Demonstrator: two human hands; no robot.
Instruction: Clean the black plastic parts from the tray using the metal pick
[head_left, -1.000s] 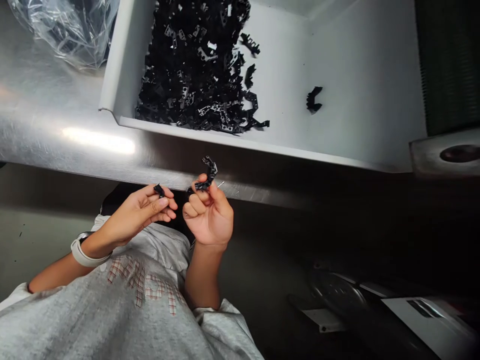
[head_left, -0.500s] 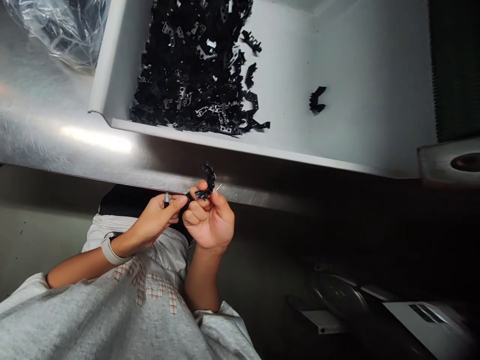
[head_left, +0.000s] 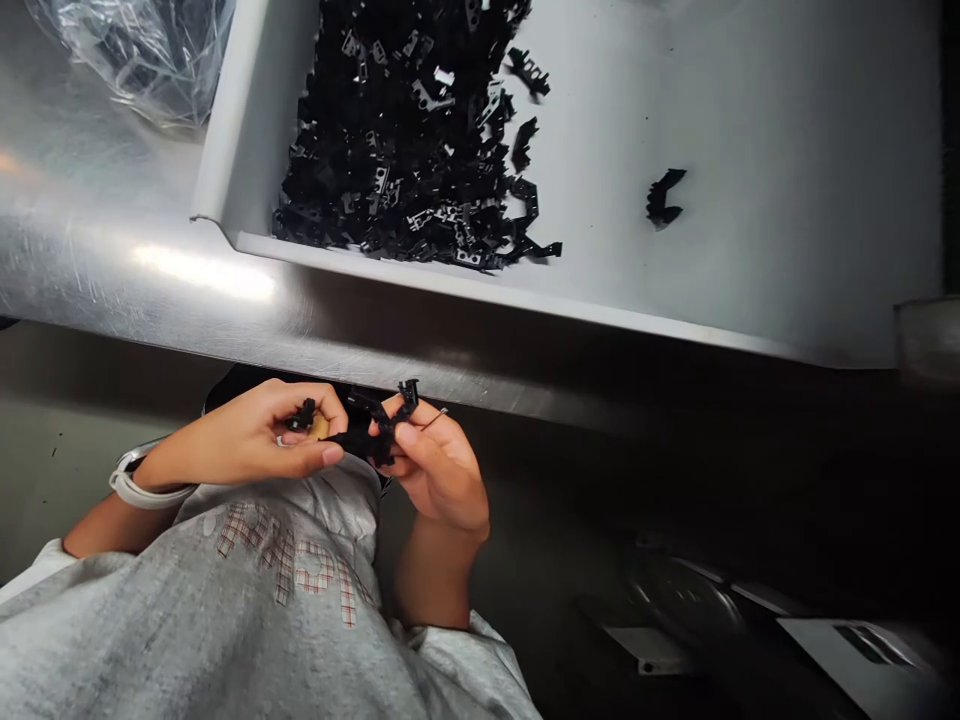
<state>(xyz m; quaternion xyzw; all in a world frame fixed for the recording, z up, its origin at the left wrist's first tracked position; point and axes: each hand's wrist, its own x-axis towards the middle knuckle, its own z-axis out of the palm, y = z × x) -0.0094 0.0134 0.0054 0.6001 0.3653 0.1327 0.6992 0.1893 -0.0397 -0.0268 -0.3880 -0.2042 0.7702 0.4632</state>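
Note:
My left hand (head_left: pixel 262 435), with a pale watch band at the wrist, is closed, its fingers curled around a small black plastic part (head_left: pixel 303 416). Something yellowish (head_left: pixel 320 426) shows inside the same fingers; its kind is unclear. Beside it, my right hand (head_left: pixel 446 475) pinches a black, angular plastic piece (head_left: pixel 405 402) between thumb and fingers. A thin, pin-like rod (head_left: pixel 435 418) sticks out by the right index finger. Both hands are in front of the bench edge, close together. Dark clothing behind hides where the black pieces end.
A white tray (head_left: pixel 480 285) stands on the metal bench (head_left: pixel 97 270), holding a heap of black plastic parts (head_left: pixel 397 150) on its left. One curved part (head_left: pixel 664 200) lies apart on the tray's right. A clear plastic bag (head_left: pixel 150 60) is at the upper left.
My left hand has drawn left and turned, opening a gap from the right fingers. The black piece in my right hand has turned and sits lower. The tray appears shifted slightly right.

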